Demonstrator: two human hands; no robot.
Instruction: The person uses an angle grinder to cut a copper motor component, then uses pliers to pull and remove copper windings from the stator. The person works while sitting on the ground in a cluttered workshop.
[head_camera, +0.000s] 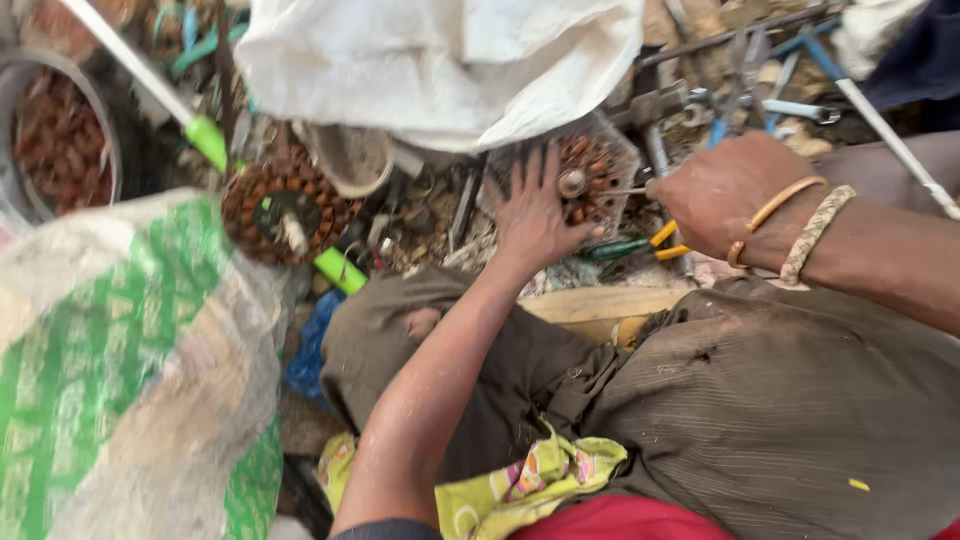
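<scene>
Your left hand (535, 215) lies flat with fingers spread on a copper-wound motor stator (590, 175) on the ground in front of your knees — it presses the part down and is not closed round it. Your right hand (722, 190) is fisted round the handle of a thin metal tool (625, 190), whose tip reaches the stator's centre just beside your left fingertips; the handle itself is hidden in the fist, so the kind of tool cannot be told. Two bangles (790, 215) sit on that wrist.

Just below the stator, near your right hand, lie pliers with yellow and green grips (640, 245). Well apart to the left is a second copper-wound stator (285, 210) with a shaft standing in its middle, and a green-handled tool (205, 135) leans above it. A white sack (440, 60) hangs over the top of the heap, a green and white woven sack (120, 370) fills the lower left, and a metal bowl of copper scrap (55, 140) sits at the left edge. Blue-handled tools (780, 90) lie at the upper right.
</scene>
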